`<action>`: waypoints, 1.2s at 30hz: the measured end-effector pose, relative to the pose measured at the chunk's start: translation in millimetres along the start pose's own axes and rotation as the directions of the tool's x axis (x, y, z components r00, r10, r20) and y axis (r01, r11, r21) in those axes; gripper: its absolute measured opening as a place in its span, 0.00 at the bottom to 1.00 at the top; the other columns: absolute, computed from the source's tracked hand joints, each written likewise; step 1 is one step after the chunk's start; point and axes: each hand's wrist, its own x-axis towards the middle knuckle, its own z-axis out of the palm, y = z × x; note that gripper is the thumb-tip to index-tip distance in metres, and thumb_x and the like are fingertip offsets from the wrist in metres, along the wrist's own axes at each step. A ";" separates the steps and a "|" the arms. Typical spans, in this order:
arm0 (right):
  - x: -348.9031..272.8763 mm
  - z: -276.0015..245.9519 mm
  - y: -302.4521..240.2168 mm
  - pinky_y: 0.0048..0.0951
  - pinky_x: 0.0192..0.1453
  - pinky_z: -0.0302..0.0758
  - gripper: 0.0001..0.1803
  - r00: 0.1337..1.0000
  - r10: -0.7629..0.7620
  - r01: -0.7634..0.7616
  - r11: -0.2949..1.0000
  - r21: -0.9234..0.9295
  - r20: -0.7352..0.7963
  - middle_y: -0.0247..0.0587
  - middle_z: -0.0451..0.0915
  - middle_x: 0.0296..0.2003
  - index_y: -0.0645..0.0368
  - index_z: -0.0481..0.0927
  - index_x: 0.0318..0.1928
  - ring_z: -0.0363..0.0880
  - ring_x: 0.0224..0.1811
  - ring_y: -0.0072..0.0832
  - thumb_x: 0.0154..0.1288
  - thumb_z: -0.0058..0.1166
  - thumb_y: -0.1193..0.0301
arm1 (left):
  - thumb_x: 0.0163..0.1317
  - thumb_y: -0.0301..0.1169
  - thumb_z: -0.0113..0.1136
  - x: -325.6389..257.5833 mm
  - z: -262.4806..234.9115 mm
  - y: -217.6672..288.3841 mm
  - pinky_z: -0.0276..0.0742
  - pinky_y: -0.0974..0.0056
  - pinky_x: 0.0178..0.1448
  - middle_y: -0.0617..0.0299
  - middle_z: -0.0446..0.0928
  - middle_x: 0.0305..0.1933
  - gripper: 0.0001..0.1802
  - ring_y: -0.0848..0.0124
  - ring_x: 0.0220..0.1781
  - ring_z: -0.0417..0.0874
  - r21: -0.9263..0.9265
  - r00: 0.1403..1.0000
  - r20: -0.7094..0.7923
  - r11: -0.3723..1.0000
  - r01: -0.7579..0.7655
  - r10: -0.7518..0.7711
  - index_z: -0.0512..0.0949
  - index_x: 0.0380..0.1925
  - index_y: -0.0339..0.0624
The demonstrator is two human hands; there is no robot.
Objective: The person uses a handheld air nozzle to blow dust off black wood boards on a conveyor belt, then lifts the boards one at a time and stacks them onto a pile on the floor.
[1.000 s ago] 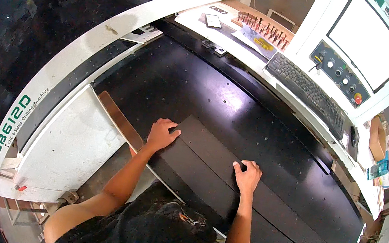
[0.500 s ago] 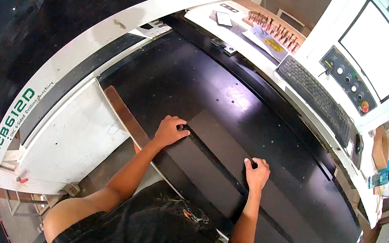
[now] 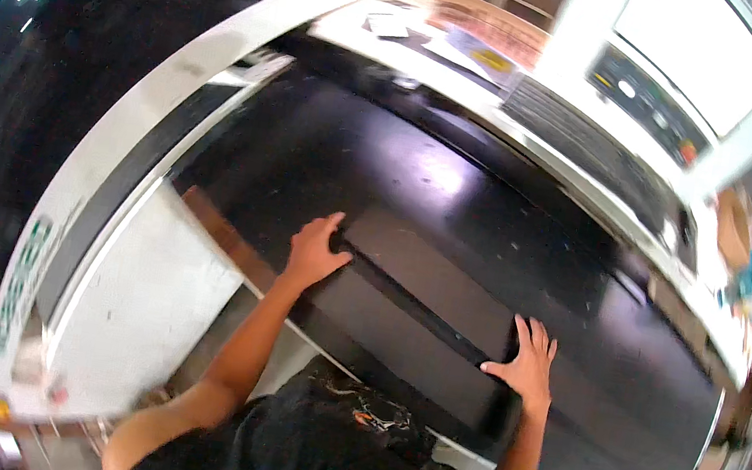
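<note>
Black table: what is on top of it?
The table carries a far panel and a near panel, both dark, with a gap between. The surface under them is hidden, and the right hand covers part of the far panel.

The flat black worktable [image 3: 313, 133] is viewed downward from head height, bare left hand [image 3: 311, 253] and bare right hand [image 3: 531, 367] framed nearby.

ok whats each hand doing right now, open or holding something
Left hand: open, thumb and fingers apart, at the far panel's left end.
Right hand: open, fingers spread over that panel; contact unclear.
</note>
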 end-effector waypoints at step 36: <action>-22.9 22.6 53.7 0.64 0.83 0.54 0.57 0.979 -0.068 0.057 0.997 -0.061 -0.194 0.50 0.73 0.69 0.42 0.76 0.75 0.68 0.76 0.48 0.43 0.77 0.36 | 0.31 0.29 0.81 73.3 37.2 63.4 0.64 0.47 0.83 0.41 0.65 0.77 0.63 0.42 0.81 0.62 0.118 0.736 0.562 0.844 -0.523 0.378 0.66 0.76 0.46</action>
